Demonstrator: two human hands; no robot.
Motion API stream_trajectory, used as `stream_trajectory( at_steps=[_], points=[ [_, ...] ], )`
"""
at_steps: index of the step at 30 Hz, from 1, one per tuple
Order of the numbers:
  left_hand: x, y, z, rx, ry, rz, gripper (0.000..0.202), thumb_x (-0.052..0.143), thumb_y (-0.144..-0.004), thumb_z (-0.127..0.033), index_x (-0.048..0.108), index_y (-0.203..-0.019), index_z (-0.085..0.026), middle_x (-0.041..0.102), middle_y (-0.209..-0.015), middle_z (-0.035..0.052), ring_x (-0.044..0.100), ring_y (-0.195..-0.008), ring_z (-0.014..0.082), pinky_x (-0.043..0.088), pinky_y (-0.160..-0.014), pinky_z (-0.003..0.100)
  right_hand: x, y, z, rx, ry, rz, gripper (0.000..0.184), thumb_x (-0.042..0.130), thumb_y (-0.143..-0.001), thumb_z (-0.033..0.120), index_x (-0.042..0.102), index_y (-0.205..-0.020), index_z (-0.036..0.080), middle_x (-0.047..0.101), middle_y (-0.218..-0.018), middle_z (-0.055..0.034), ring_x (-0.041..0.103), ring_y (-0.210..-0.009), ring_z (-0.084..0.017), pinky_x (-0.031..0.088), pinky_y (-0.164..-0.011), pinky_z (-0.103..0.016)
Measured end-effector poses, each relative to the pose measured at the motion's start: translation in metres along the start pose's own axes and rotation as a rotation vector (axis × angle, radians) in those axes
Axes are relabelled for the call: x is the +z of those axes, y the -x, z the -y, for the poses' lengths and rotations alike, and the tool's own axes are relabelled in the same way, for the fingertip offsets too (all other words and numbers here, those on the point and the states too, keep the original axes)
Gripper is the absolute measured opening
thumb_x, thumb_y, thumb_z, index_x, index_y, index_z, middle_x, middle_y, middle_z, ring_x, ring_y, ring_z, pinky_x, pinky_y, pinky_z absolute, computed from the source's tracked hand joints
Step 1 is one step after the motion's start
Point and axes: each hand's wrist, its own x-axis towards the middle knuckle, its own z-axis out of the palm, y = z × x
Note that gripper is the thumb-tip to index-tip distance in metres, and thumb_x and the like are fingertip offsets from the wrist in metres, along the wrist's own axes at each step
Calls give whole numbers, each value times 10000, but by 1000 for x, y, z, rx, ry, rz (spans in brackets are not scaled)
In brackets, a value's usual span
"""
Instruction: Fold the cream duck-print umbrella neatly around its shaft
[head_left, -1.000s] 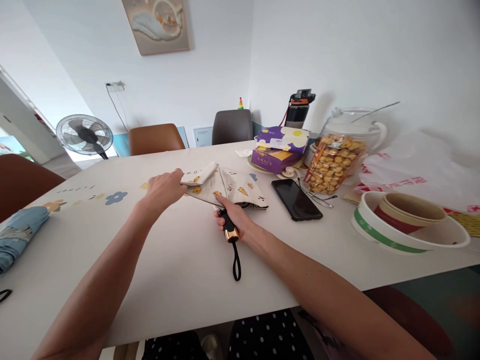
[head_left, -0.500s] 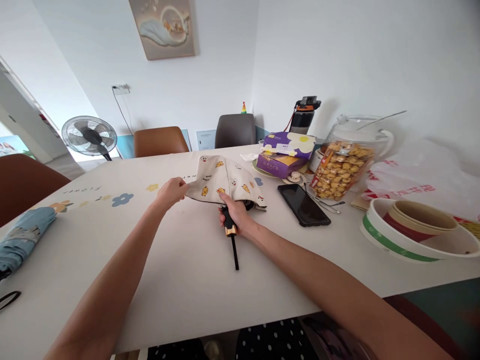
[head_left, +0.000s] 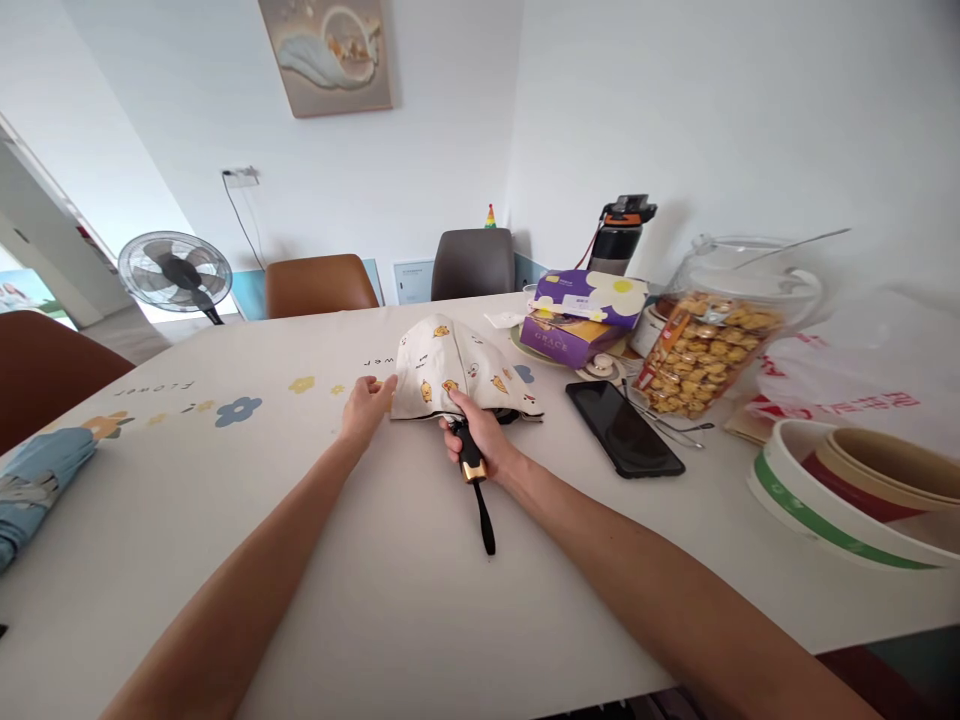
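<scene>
my right hand (head_left: pixel 480 432) clasped round a black, gold-banded handle (head_left: pixel 472 460), cream bird-print umbrella canopy (head_left: pixel 448 352) loosely draped beyond, my left hand (head_left: pixel 366 408) at its edge, whether pinching I can't tell

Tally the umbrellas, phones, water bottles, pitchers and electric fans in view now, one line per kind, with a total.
Umbrellas: 2 (cream umbrella, gripped by the right hand; blue umbrella)
Phones: 1 (black phone)
Water bottles: 1 (black bottle)
Pitchers: 1 (clear pitcher)
Electric fans: 1 (fan)
Total: 6
</scene>
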Motion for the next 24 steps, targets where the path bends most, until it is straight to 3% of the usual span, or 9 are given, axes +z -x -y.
stream_trajectory(
  at_steps=[3, 8, 13, 19, 24],
  points=[
    [5, 0, 2, -1, 39, 34, 496, 586, -673, -588, 573, -989, -206, 637, -1046, 99, 567, -998, 253, 406, -757, 317, -2, -1, 3, 68, -65, 110, 309, 490, -831, 469, 472, -713, 185, 505, -564, 51, 367, -307, -50, 353, -294, -204],
    [9, 3, 0, -41, 198, 183, 494, 632, -606, -619, 607, -749, -147, 628, -662, 68, 602, -668, 213, 432, -583, 298, -3, 1, 2, 196, 6, 222, 401, 445, -840, 535, 473, -662, 176, 442, -454, 55, 347, -280, -58, 337, -296, -208],
    [-1, 1, 1, -25, 489, 110, 463, 734, -527, -525, 597, -763, -152, 617, -676, 16, 555, -594, 127, 434, -551, 243, -2, 2, -2, 57, 19, 145, 363, 532, -791, 521, 480, -683, 179, 497, -528, 43, 372, -305, -58, 353, -303, -214],
    [-17, -6, 7, -92, 362, 158, 435, 708, -559, -512, 597, -787, -158, 610, -680, 21, 557, -568, 145, 435, -516, 267, -1, 0, 2, 34, -67, 27, 319, 571, -768, 493, 462, -721, 197, 468, -549, 61, 365, -330, -50, 349, -315, -198],
    [-15, -11, 12, -43, 215, 36, 317, 612, -674, -465, 606, -802, -175, 582, -676, 22, 527, -578, 151, 408, -527, 273, -1, 2, 1, 33, -28, 11, 280, 623, -733, 415, 479, -685, 180, 473, -522, 48, 354, -324, -55, 334, -302, -208]
  ],
)
